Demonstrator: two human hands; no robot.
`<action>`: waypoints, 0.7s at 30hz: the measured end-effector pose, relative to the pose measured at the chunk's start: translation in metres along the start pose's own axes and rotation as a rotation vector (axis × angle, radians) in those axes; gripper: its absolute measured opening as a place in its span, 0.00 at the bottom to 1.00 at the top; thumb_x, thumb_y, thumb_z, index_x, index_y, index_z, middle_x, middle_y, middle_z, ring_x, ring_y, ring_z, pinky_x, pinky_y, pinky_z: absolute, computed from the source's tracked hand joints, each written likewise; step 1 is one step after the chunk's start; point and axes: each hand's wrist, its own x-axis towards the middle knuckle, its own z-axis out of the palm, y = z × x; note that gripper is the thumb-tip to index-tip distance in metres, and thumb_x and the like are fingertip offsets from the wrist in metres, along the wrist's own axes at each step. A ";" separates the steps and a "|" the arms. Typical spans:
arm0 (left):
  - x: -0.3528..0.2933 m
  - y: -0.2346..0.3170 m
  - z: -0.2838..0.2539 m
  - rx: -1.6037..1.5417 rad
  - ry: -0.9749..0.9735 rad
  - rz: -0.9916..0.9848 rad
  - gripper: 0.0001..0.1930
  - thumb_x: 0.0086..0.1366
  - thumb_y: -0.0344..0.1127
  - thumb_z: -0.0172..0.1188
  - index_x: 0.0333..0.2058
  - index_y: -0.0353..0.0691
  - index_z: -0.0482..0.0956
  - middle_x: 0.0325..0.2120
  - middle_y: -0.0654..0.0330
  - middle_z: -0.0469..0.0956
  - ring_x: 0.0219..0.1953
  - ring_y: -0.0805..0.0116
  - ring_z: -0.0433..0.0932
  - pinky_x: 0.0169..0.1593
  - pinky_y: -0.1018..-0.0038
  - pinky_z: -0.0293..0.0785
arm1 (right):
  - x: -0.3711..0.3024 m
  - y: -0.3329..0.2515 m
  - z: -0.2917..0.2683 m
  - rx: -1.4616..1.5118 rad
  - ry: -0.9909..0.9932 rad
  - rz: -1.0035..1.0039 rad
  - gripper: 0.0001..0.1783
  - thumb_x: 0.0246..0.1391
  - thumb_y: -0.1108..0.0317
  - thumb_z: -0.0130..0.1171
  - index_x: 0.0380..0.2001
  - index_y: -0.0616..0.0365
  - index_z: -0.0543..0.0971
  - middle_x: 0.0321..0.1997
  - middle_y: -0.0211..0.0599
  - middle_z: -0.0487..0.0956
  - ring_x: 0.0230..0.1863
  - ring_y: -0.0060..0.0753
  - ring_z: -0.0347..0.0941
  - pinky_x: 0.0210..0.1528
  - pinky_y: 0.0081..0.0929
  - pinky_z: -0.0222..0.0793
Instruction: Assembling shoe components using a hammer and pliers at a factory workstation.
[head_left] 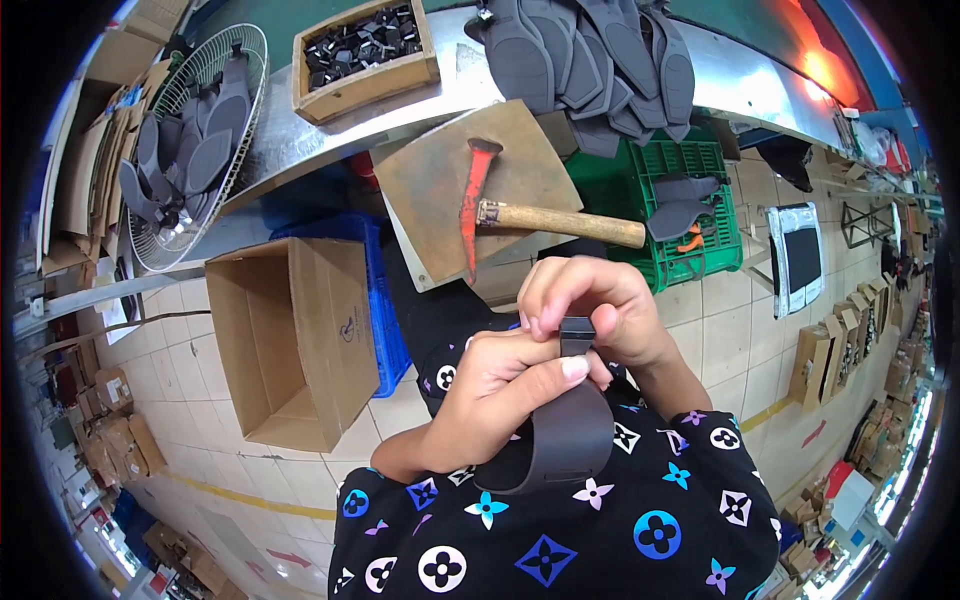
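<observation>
Nearest me, the dark brown, broad curved strap (575, 440) lies against the person's black shirt with coloured prints (550, 520), probably for steadiness; the left hand (505, 388) pinches its narrow end under the thumb, leaving the small black rectangular buckle (577, 329) exposed at the tip; the right hand (618, 292) curls fingers and thumb to either side of it, though whether they press it I cannot tell; beyond, a red-headed hammer with a wooden handle (540, 219) lies across a flat brown board (430, 165), presumably for easy reach; farther off, on the silvery metal bench (283, 147), an open wooden box (375, 92) gathers loose black buckles (365, 45), likely to stop them scattering.
</observation>
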 end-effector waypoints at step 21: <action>0.004 0.001 0.008 -0.358 -0.262 -0.244 0.19 0.77 0.40 0.44 0.45 0.29 0.76 0.45 0.54 0.76 0.51 0.68 0.73 0.57 0.73 0.67 | -0.007 -0.004 0.002 0.261 -0.100 0.196 0.34 0.61 0.35 0.51 0.36 0.62 0.76 0.39 0.43 0.73 0.43 0.34 0.70 0.45 0.29 0.69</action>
